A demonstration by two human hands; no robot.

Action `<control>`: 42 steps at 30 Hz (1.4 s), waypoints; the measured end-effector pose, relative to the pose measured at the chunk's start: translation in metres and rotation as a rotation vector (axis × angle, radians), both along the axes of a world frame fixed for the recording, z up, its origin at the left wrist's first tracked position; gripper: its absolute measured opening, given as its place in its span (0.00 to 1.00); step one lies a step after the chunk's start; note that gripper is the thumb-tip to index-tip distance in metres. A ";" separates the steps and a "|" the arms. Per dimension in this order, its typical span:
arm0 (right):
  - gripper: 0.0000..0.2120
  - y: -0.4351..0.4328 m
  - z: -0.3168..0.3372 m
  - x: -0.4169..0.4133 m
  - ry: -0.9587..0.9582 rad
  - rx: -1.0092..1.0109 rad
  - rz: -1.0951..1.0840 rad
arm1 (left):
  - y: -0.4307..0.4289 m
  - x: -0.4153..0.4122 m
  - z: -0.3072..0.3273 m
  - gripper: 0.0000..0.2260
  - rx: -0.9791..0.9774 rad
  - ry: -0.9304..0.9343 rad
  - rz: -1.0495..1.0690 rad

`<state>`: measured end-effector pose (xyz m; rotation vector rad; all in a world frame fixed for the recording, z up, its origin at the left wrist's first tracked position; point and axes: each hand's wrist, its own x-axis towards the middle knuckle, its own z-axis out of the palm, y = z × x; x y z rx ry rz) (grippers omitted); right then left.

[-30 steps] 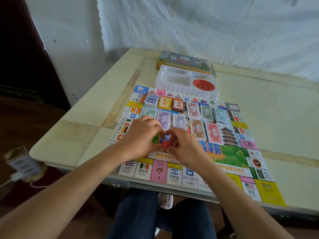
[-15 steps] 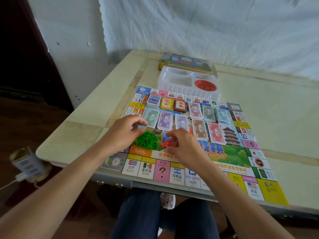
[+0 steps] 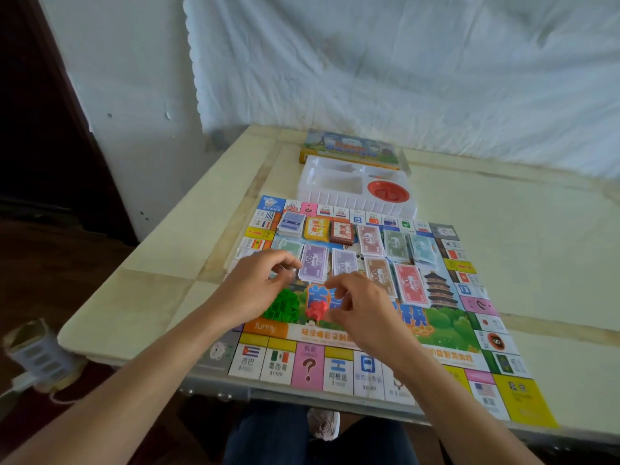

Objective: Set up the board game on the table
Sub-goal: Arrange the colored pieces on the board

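Left hand (image 3: 255,290) and right hand (image 3: 365,310) over the board (image 3: 446,330) — green pieces (image 3: 283,307) beside red pieces (image 3: 315,310).

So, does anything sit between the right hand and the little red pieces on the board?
Nothing visible does. The right hand hovers right beside the red pieces, touching or nearly so. The green pieces lie on their other side, by the left hand.

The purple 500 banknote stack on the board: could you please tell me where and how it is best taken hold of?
Probably its near short end, from the person's side: the purple stack lies flat, lengthwise away, with a pale stack close on its right and the left hand by its left edge. Thumb on top, fingers under.
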<state>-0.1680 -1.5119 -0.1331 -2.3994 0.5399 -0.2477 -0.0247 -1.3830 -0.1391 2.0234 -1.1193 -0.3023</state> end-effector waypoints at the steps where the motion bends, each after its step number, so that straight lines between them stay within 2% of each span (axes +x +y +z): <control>1: 0.17 -0.002 0.002 -0.001 -0.003 -0.005 0.002 | -0.007 -0.001 0.003 0.08 0.001 -0.009 -0.020; 7: 0.13 -0.026 0.011 -0.001 -0.034 -0.028 -0.053 | -0.056 -0.007 0.023 0.09 -0.010 -0.058 -0.151; 11: 0.11 -0.065 0.028 0.010 -0.122 0.005 -0.147 | -0.105 0.010 0.043 0.09 -0.011 -0.072 -0.195; 17: 0.11 -0.148 0.045 0.051 -0.194 0.009 -0.308 | -0.180 0.059 0.054 0.12 0.033 -0.077 -0.112; 21: 0.12 -0.202 0.047 0.085 -0.175 -0.033 -0.362 | -0.230 0.086 0.050 0.14 0.069 -0.062 -0.107; 26: 0.13 -0.257 0.036 0.122 -0.156 0.007 -0.442 | -0.279 0.110 0.033 0.15 0.102 -0.069 -0.095; 30: 0.13 -0.279 0.025 0.142 -0.077 -0.031 -0.457 | -0.300 0.113 0.017 0.14 0.084 -0.096 -0.104; 37: 0.09 -0.292 0.013 0.159 0.038 -0.085 -0.360 | -0.305 0.117 0.003 0.12 0.040 -0.096 -0.147; 42: 0.15 -0.307 0.015 0.177 -0.053 -0.177 -0.433 | -0.305 0.120 0.001 0.14 0.058 -0.089 -0.150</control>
